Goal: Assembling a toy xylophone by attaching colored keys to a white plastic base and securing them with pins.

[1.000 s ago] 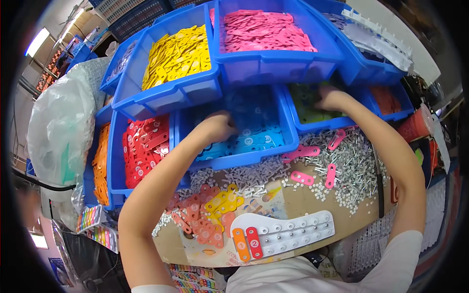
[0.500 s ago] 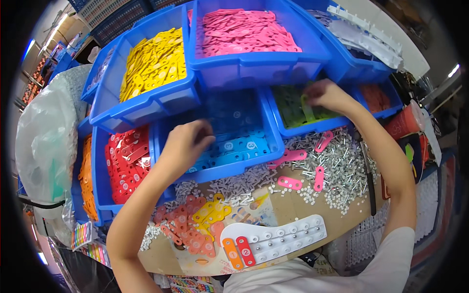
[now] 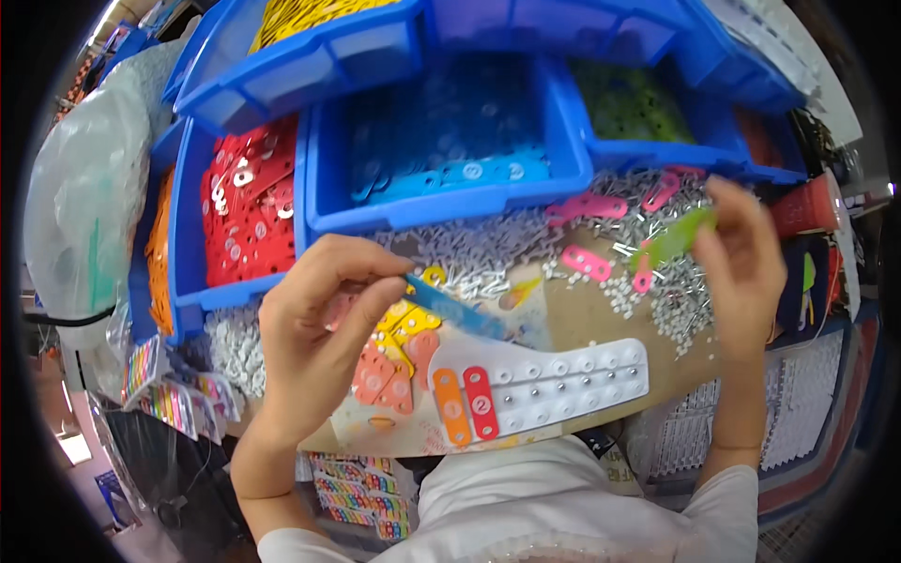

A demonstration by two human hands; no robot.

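Between the thumb and fingers of my left hand (image 3: pixel 324 324) is a blue plastic strip (image 3: pixel 458 308), slanting down to the right above the work board. My right hand (image 3: pixel 741 249) pinches a green strip (image 3: pixel 678 238), blurred by motion, over the loose screws at the right. Close to my body lies a white tapered base (image 3: pixel 563 373) with rows of round pegs. An orange strip (image 3: pixel 450 405) and a red strip (image 3: pixel 481 403) lie side by side across its left part. Several bare pegs show to their right.
Blue bins hold blue strips (image 3: pixel 469 174), red strips (image 3: pixel 249 211), green strips (image 3: pixel 629 108) and yellow strips (image 3: pixel 314 19). Loose screws (image 3: pixel 680 300) and grey plastic pins (image 3: pixel 469 249) cover the board's far side. Pink strips (image 3: pixel 586 263) lie among them; yellow and salmon pieces (image 3: pixel 380 371) sit left of the base.
Both hands have come back from the bins toward me, the left with a blue strip, the right with a green one. The view has tilted downward.
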